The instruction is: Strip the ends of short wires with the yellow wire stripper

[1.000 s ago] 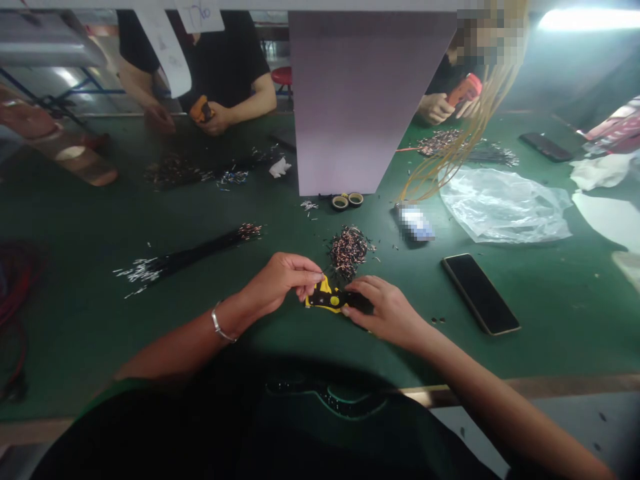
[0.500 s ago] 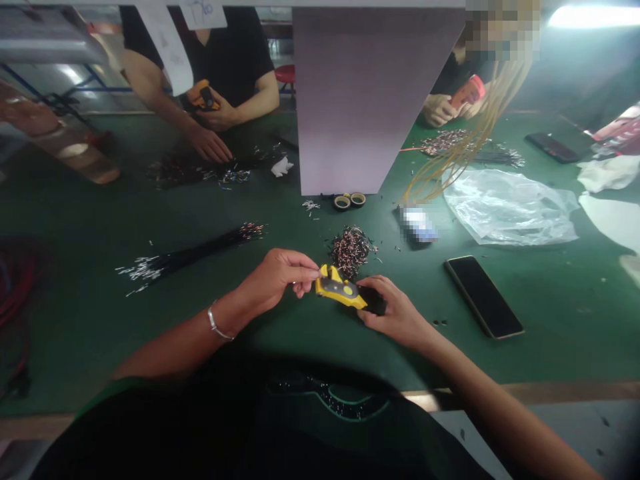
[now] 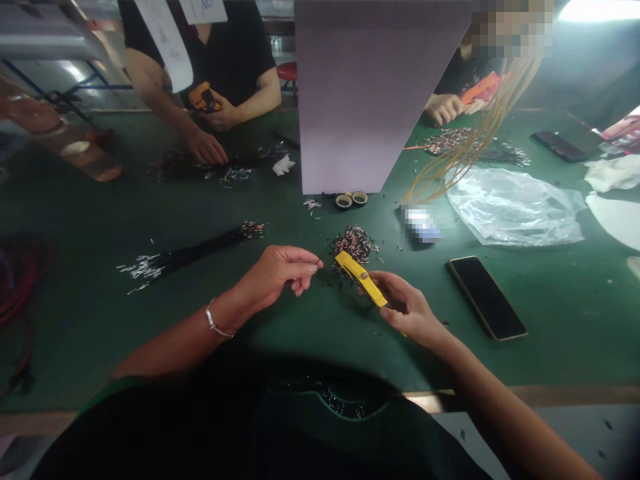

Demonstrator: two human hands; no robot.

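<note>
My right hand point(image 3: 407, 311) grips a yellow wire-stripping tool point(image 3: 361, 277), its nose tilted up toward a small heap of cut wire pieces point(image 3: 353, 243). My left hand point(image 3: 280, 273) hovers just left of the tool's tip, thumb and forefinger pinched together; whether a thin wire sits between them I cannot tell. A silver bracelet point(image 3: 214, 322) circles my left wrist. Both hands are over the green table point(image 3: 300, 333).
A bundle of black wires point(image 3: 190, 255) lies to the left, a black phone point(image 3: 486, 297) to the right, a clear plastic bag point(image 3: 510, 207) beyond it. Two tape rolls point(image 3: 350, 199) sit by a grey upright board point(image 3: 370, 93). Other people's hands point(image 3: 207, 143) work at the far side.
My right hand has lifted the yellow tool off the table and turned it edge-on, away from my left hand. My left fingers have separated from the tool.
</note>
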